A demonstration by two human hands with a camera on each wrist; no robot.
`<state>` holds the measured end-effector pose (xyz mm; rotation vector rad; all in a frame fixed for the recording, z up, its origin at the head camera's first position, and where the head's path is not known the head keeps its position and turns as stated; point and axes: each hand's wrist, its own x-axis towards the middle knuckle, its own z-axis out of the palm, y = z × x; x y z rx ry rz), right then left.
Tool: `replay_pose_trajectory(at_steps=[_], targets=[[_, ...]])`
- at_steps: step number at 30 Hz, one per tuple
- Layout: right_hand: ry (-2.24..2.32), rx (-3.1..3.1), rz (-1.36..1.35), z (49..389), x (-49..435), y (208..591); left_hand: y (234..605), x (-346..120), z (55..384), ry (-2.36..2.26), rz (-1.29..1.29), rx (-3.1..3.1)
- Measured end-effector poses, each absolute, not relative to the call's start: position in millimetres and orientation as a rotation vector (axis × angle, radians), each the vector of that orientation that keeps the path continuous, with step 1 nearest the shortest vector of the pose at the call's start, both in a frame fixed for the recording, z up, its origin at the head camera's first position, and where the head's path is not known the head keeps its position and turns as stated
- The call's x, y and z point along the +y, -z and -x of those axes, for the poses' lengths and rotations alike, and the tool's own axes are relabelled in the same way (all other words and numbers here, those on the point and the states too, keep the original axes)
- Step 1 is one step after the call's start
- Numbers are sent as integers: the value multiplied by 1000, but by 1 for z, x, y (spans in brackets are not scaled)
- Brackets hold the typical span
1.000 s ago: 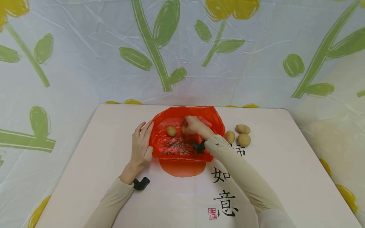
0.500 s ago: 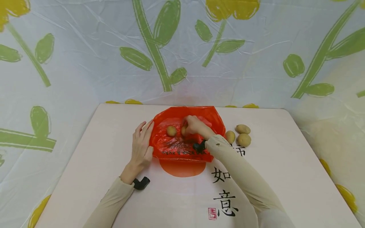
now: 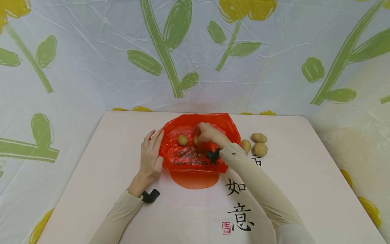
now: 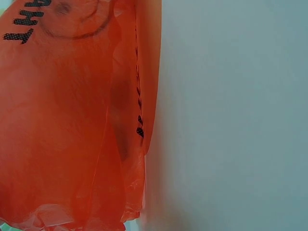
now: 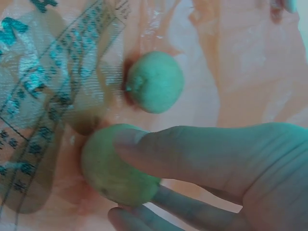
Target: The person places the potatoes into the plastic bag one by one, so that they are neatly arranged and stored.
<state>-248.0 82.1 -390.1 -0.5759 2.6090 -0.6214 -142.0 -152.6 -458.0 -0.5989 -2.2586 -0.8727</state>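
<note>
little has moved; right hand pinches potato inside plastic bag, second potato in, three potatoes remaining outside; left hand seemingly uncurled.

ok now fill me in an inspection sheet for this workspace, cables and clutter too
Surface: pale table printed with dark characters, a red seal and an orange shape partly under the bag.
Job's things: red bag, open; loose potato inside; three potatoes on the table, right of it.
Clutter: nothing seen.
Left hand: rests against the bag's left edge.
Right hand: holds another potato in the bag.
Cables: nothing seen.
Surroundings: flower-print sheet behind and beside the table.
</note>
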Motion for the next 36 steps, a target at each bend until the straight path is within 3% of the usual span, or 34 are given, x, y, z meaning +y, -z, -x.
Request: replay_pose_trajectory(at_steps=[22,36], targets=[[1052,2602,631,213,112,337,457,-152,141,891,589,-2277],[1794,2586,598,182,156,338,459,-153,141,884,590,-2282]])
